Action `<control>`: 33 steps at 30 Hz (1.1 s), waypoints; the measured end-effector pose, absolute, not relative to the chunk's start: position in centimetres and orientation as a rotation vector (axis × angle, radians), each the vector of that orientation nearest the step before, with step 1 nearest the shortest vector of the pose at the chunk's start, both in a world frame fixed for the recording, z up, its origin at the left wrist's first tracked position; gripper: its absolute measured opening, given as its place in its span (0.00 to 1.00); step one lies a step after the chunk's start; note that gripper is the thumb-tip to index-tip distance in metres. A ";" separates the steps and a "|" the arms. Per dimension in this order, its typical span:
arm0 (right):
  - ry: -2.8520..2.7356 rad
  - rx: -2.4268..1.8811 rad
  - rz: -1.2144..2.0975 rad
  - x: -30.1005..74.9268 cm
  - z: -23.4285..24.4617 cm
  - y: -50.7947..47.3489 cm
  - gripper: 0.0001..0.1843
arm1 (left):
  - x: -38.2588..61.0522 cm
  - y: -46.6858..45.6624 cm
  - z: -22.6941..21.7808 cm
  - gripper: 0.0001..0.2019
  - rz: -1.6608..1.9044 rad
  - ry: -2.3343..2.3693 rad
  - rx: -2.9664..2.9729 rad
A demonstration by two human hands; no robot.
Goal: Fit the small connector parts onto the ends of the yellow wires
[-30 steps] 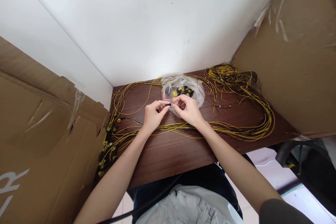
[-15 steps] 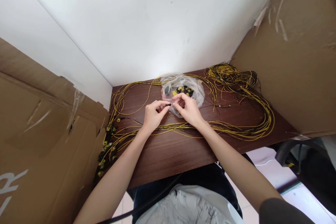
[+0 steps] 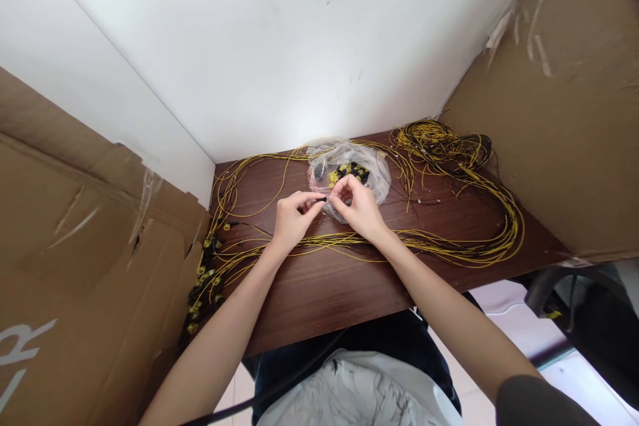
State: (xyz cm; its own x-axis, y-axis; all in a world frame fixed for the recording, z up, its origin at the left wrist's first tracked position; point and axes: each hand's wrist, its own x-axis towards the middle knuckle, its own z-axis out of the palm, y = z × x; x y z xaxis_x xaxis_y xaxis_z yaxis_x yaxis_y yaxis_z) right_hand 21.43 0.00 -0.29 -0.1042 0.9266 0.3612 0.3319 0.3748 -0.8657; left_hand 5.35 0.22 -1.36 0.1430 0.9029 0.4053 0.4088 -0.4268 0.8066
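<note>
My left hand (image 3: 293,216) pinches a small black connector piece (image 3: 322,199) between thumb and fingertips. Right beside it, my right hand (image 3: 360,206) is closed in a pinch, its fingertips close to the piece's end; what they grip is too small to make out. Behind the hands lies a clear plastic bag (image 3: 378,170), opened out, with several yellow and black small parts (image 3: 355,172) in it. A thin dark wire (image 3: 412,202) runs on the table to the right of my right hand. Under my wrists passes a bundle of yellow and black wires (image 3: 324,240).
The wires loop around the brown table (image 3: 329,293), with a tangled coil (image 3: 432,140) at the back right. Wire ends with yellow and black connectors (image 3: 204,279) lie at the left edge. Cardboard boxes (image 3: 94,266) (image 3: 564,113) flank both sides; a white wall (image 3: 299,46) stands behind.
My right index finger has curled in from a straighter pose, drawing its tip toward the thumb. My left hand keeps its pinch on the black connector piece, almost unmoved.
</note>
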 end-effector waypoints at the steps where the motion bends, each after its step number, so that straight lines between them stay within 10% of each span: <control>1: -1.647 -1.137 0.754 21.4 -0.3 0.0 0.04 | 5.4 0.2 -1.4 0.07 1.246 1.255 1.911; 33: -1.612 -1.125 0.703 21.1 -0.3 -0.2 0.04 | 5.8 0.2 -1.0 0.04 1.225 1.115 1.588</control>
State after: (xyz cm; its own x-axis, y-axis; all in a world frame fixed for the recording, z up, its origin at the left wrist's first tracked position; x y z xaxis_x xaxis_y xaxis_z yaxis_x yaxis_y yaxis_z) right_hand 21.15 -0.21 -0.28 -0.0605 0.9144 0.4003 0.3288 0.3969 -0.8569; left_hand 5.84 0.22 -0.97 0.1337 0.9589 0.2502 0.1592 -0.2699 0.9496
